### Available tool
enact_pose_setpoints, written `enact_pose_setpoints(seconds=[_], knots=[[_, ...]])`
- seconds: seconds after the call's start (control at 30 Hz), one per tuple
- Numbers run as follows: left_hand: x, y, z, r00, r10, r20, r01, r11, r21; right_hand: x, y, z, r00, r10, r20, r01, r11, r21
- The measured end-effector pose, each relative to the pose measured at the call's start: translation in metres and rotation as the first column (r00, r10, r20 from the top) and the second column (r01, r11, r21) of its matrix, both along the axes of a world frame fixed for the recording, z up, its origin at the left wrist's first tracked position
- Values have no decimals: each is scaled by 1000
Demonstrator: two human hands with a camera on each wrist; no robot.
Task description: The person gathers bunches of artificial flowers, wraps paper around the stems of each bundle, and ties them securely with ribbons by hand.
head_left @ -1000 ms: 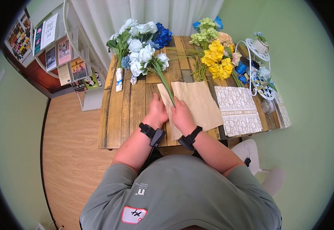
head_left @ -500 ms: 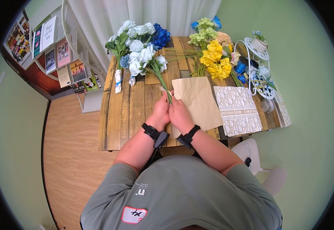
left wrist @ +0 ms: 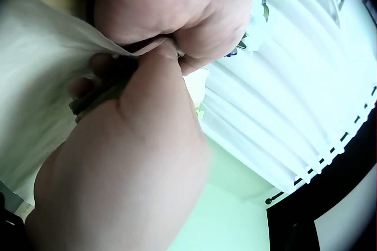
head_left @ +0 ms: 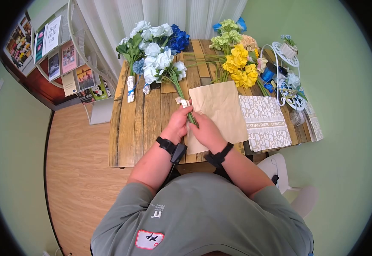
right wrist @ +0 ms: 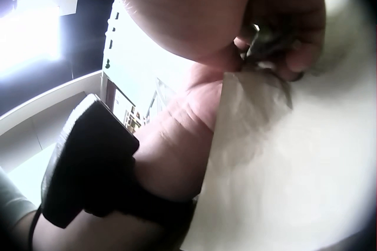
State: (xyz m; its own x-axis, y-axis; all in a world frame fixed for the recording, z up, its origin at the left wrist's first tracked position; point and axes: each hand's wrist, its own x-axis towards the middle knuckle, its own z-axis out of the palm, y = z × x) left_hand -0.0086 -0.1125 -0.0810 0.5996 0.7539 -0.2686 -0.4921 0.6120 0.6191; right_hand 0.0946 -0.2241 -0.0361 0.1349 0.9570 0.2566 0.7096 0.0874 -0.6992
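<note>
Light blue artificial roses (head_left: 162, 62) lie toward the far left of the table, their green stems (head_left: 193, 121) reaching back to both hands. My left hand (head_left: 178, 123) grips the stems with its thumb across them. Just above that thumb, a small whitish wrap (head_left: 184, 103) sits around the stems. The right hand (head_left: 208, 132) holds the lower stems between thumb and fingers, close beside the left. Under the hands spreads a brown paper sheet (head_left: 222, 109); its edge rises near the fingers in the right wrist view. Stem ends (left wrist: 97, 98) show dark under the left hand.
Other wrapped flower bundles (head_left: 131, 87) and dark blue flowers (head_left: 178, 39) lie at the far left. Yellow flowers (head_left: 242, 68) are at the back right. Patterned paper (head_left: 267, 123) lies right of the brown sheet, before a white wire stand (head_left: 278, 81) with ribbon spools.
My left hand has closed round the stems, and the right has shifted down toward their ends. The paper strip left of the stems no longer lies flat; a whitish wrap now shows around them.
</note>
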Motion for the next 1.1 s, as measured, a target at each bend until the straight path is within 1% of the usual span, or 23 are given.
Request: enact_pose_setpoints(seconds=[0.07, 0.13, 0.2, 0.27, 0.3, 0.33, 0.37, 0.4, 0.43, 0.47, 0.5, 0.53, 0.6, 0.63, 0.7, 0.73, 0.8, 0.87, 0.9, 0.93, 0.97, 1.03, 1.1], knots=[[-1, -1, 4, 1000, 6, -9, -6, 1000, 3, 16, -21, 19, 993, -46, -109, 39, 997, -63], [-2, -4, 9, 1000, 17, -18, -17, 1000, -1, 57, -34, 9, 983, -136, 121, 111, 974, 196], [-4, -6, 18, 1000, -12, -19, 12, 1000, 0, 98, -52, 15, 931, -297, 213, 245, 939, 242], [-2, -5, 17, 1000, -28, 12, 29, 1000, -10, 138, -60, 13, 871, -431, 235, 380, 895, 234], [-2, -5, 17, 998, -44, 37, 45, 999, -11, 157, -60, 8, 868, -433, 242, 383, 895, 229], [-2, -5, 17, 998, -48, 42, 49, 999, -15, 172, -57, 5, 900, -435, 11, 434, 899, 50], [-2, -5, 18, 996, -62, 70, 63, 998, -19, 185, -54, -1, 863, -453, -222, 433, 891, -135], [-2, -5, 19, 992, -75, 97, 77, 997, -21, 183, -53, 7, 862, -456, -220, 436, 890, -135], [-1, -5, 18, 992, -76, 98, 78, 997, -21, 176, -51, 22, 825, -465, -322, 389, 880, -274], [-2, -4, 17, 993, -71, 97, 74, 997, -30, 172, -48, 31, 773, -480, -416, 318, 859, -401], [-3, -4, 18, 993, -63, 95, 67, 997, -39, 174, -42, 28, 698, -405, -590, 164, 893, -419], [-4, -4, 19, 994, -58, 95, 62, 997, -38, 177, -38, 26, 700, -401, -591, 160, 894, -419], [-7, -4, 19, 987, -89, 136, 94, 995, -32, 175, -32, 32, 745, -282, -605, -4, 904, -427], [-7, -3, 17, 988, -81, 135, 86, 996, -36, 171, -28, 38, 746, -279, -604, -12, 903, -430], [-6, -3, 14, 990, -98, 103, 98, 995, 12, 163, -22, 54, 752, -299, -588, 73, 924, -376], [-6, -3, 13, 990, -97, 103, 96, 995, 9, 162, -19, 60, 752, -299, -587, 71, 923, -379], [-4, -5, 15, 993, -85, 83, 86, 996, 0, 162, -15, 73, 788, -240, -567, 69, 950, -306], [-3, -7, 18, 995, -75, 67, 76, 997, -10, 156, -14, 92, 809, -239, -536, 65, 944, -322], [-2, -7, 18, 997, -61, 52, 62, 998, -16, 154, -14, 97, 838, -222, -498, 59, 945, -322], [-2, -6, 18, 997, -62, 51, 63, 998, -15, 153, -13, 98, 865, -204, -458, 52, 945, -323], [-1, -5, 16, 997, -61, 48, 62, 998, -25, 154, -13, 97, 865, -204, -459, 52, 945, -322], [-2, -4, 15, 997, -57, 48, 58, 998, -32, 152, -14, 95, 925, -200, -325, 77, 932, -355], [-2, -4, 14, 999, -53, 12, 53, 997, -50, 144, -19, 101, 932, -183, -312, 64, 932, -357]])
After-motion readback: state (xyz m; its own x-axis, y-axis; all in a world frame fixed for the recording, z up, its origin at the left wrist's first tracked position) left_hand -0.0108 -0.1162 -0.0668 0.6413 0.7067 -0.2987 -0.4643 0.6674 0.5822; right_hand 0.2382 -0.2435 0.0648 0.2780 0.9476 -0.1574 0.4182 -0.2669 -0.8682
